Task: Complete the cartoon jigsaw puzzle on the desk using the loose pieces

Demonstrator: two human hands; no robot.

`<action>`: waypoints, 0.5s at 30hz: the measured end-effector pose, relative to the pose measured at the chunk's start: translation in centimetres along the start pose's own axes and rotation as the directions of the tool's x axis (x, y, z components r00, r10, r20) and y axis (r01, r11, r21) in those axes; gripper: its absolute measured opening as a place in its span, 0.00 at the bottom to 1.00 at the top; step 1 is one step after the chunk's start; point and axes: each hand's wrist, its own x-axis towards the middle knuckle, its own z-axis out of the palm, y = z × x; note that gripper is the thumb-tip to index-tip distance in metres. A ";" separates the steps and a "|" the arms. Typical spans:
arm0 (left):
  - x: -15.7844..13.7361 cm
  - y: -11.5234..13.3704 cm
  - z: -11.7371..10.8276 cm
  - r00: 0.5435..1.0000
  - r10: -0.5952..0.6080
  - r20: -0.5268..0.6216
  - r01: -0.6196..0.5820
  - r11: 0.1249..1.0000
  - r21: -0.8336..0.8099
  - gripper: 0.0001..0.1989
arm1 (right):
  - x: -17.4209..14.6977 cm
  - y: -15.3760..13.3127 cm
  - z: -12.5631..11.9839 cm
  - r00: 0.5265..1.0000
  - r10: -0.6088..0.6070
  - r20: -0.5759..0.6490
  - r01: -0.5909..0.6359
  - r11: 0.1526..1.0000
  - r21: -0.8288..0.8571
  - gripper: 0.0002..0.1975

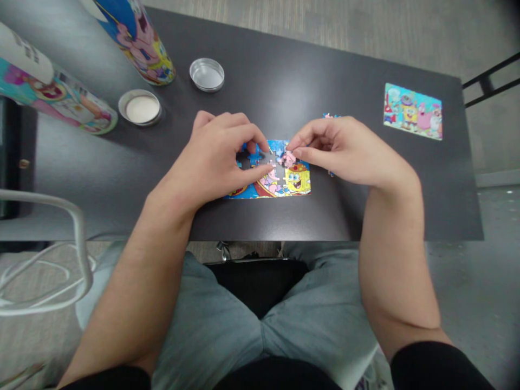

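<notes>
A partly joined jigsaw puzzle (298, 181) with cartoon pictures lies on the dark table, with gaps showing in its middle. My left hand (217, 154) rests over its left part, thumb and index finger apart around a gap; its other fingers are partly hidden. At the upper right of the puzzle, my right hand (339, 146) pinches a pink puzzle piece (288, 158) between thumb and fingertips. Loose puzzle pieces (328, 115) show just beyond the right hand, mostly covered by it.
On the dark table (276, 70), a finished cartoon picture (413, 112) lies far right. Two printed tubes, one upright-looking tube (142, 43) and another tube (60, 95), stand at the left near a metal lid (207, 75) and a round tin cap (140, 108). A white cable (79, 227) hangs lower left.
</notes>
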 end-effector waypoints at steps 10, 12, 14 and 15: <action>0.2 -0.1 0.1 1.000 -0.006 0.004 0.006 0.999 -0.032 0.14 | 0.7 -0.3 1.7 0.998 -0.053 -0.025 0.054 0.997 0.058 0.08; 0.2 0.1 0.1 1.000 -0.020 0.003 0.020 0.999 -0.026 0.13 | 0.7 -0.6 1.9 0.997 -0.073 -0.026 0.074 0.996 0.046 0.06; 0.2 0.2 0.0 1.000 -0.031 0.004 0.031 0.999 -0.017 0.12 | 0.8 -0.8 2.0 0.998 -0.066 -0.022 0.067 0.997 0.041 0.06; 0.2 0.3 -0.1 1.000 -0.030 0.006 0.030 0.999 -0.012 0.12 | 0.8 -0.8 2.1 0.998 -0.055 -0.019 0.055 0.998 0.042 0.08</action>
